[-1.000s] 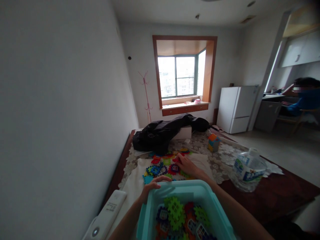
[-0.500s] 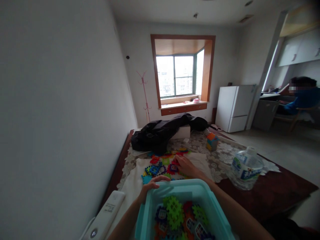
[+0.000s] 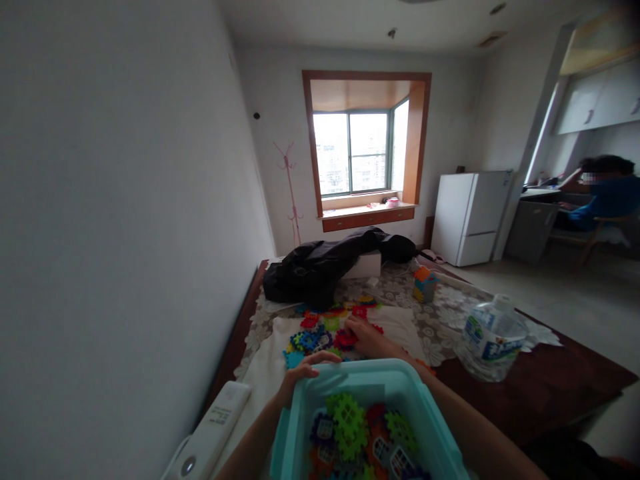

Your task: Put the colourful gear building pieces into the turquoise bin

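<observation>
A teal plastic bin [image 3: 430, 427] stands at the near edge of the table, with several toothed plastic building tiles [image 3: 350, 419] in green, red and blue inside. My left hand [image 3: 303, 373] grips the bin's far left rim. My right hand [image 3: 370, 338] reaches past the bin and rests, fingers curled, on a scatter of loose coloured tiles [image 3: 313, 340] on a white cloth [image 3: 267, 363]. Its fingertips close round a red tile [image 3: 345, 339].
A large clear water bottle [image 3: 493, 339] stands right of the bin. A block cube [image 3: 424, 285] sits further back, near a black jacket [image 3: 325, 263] over a white box. A white remote [image 3: 213, 427] lies at the near left. A wall runs along the left; a person sits far right.
My right hand has slid slightly left and nearer over the loose tiles. The left hand keeps its hold on the bin rim. The camera shifted a little.
</observation>
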The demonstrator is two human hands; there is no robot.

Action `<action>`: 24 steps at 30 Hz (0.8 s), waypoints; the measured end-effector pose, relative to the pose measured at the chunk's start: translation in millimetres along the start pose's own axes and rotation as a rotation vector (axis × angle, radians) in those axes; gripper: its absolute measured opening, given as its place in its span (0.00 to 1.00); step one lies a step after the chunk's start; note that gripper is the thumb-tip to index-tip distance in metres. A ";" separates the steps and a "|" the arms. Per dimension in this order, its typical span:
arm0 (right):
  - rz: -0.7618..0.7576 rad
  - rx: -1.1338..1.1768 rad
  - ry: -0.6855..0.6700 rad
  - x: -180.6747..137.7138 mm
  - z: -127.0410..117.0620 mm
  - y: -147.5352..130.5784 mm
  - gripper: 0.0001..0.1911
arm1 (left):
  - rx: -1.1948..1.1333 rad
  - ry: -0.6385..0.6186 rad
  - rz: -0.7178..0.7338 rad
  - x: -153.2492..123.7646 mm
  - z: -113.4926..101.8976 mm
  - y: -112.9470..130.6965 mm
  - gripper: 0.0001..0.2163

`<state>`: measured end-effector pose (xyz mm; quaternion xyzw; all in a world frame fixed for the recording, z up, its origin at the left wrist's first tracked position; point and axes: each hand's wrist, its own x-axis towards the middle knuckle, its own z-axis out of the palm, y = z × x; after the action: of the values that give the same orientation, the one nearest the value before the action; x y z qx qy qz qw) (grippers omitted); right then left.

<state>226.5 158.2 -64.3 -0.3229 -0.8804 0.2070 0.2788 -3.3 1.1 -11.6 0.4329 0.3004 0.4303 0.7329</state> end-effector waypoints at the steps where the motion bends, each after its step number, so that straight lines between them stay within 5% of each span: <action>1: 0.001 0.033 0.032 1.5 -2.7 -1.5 0.17 | -0.002 -0.001 -0.001 0.1 -0.1 0.0 0.32; 6: 0.001 0.091 0.196 6.0 -22.4 -7.5 0.15 | -0.003 -0.024 0.002 0.2 0.6 1.2 0.31; 12: -0.013 0.200 -0.084 0.6 -26.9 -10.5 0.11 | -0.008 -0.008 -0.004 -1.6 2.0 2.0 0.30; 18: 0.032 0.189 -0.008 0.6 -26.2 -4.3 0.05 | -0.018 -0.020 -0.001 -0.6 0.0 0.3 0.32; 24: -0.002 0.133 -0.275 -5.0 -42.4 -3.3 0.11 | 0.001 -0.006 0.010 -0.6 -0.2 0.7 0.32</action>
<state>254.7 160.2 -32.2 -0.2713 -0.8950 0.3069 0.1769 -4.0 0.8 -11.0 0.4361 0.2961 0.4324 0.7316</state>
